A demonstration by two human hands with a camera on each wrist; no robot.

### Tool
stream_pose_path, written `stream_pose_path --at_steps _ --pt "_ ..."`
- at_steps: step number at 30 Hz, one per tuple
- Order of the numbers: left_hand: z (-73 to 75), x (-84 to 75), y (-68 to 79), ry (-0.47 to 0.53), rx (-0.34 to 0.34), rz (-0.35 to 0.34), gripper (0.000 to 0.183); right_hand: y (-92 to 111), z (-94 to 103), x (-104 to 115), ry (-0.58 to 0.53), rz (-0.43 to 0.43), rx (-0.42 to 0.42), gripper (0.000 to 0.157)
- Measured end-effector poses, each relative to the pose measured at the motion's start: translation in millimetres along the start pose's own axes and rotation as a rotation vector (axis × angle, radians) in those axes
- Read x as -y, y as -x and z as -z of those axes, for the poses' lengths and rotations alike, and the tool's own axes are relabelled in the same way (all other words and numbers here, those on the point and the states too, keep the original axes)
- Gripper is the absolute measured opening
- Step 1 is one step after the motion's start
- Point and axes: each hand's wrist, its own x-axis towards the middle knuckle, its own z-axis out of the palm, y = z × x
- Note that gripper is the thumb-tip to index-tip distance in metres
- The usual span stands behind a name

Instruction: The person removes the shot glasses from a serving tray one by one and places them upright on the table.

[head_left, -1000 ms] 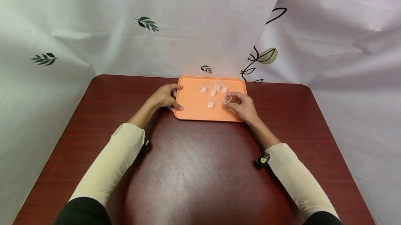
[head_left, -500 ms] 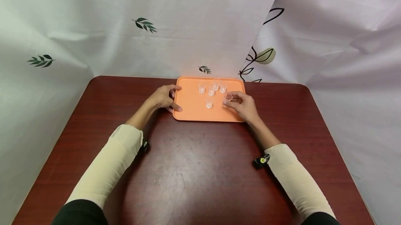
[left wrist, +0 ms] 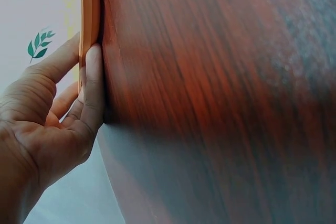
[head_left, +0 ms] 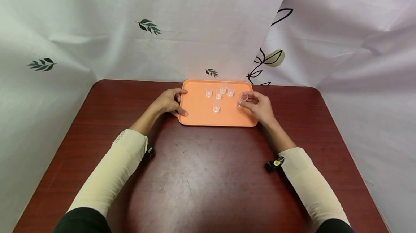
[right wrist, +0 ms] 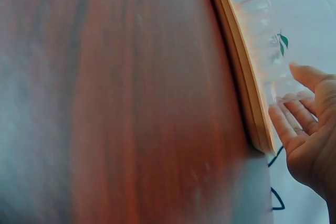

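An orange tray (head_left: 198,117) lies near the table's far edge. My left hand (head_left: 169,101) grips its left edge, and in the left wrist view the left hand (left wrist: 58,108) has its fingers at the tray's rim (left wrist: 90,9). Over the tray's right side, my right hand (head_left: 261,108) holds a small clear plastic cup (head_left: 243,98) between thumb and fingers. Several similar clear cups stand on the tray, one front cup (head_left: 216,107) apart from the group behind it. The right wrist view shows the right hand (right wrist: 310,124) by the tray rim (right wrist: 239,56), its cup hard to make out.
The dark red wooden table (head_left: 201,175) spreads out in front of the tray. A pale curtain (head_left: 195,27) with printed leaves hangs directly behind the tray and along both sides.
My right hand has moved to the right with its cup, farther from the other cups. The left hand stays on the tray's edge. The head view has shifted slightly.
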Motion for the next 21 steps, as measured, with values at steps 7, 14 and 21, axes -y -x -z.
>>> stream_pose_path --at_steps 7,14,21 --pt "0.1 0.2 0.3 0.004 -0.003 0.007 0.105 -9 14.7 -3 -0.049 -0.033 -0.051 0.043" --pt "0.2 0.0 0.9 0.001 0.001 0.007 0.105 -16 28.7 -5 -0.075 -0.050 -0.087 0.048" --pt "-0.7 0.1 -0.1 -0.002 -0.004 0.002 0.104 -25 39.6 -5 -0.105 -0.034 -0.127 0.048"
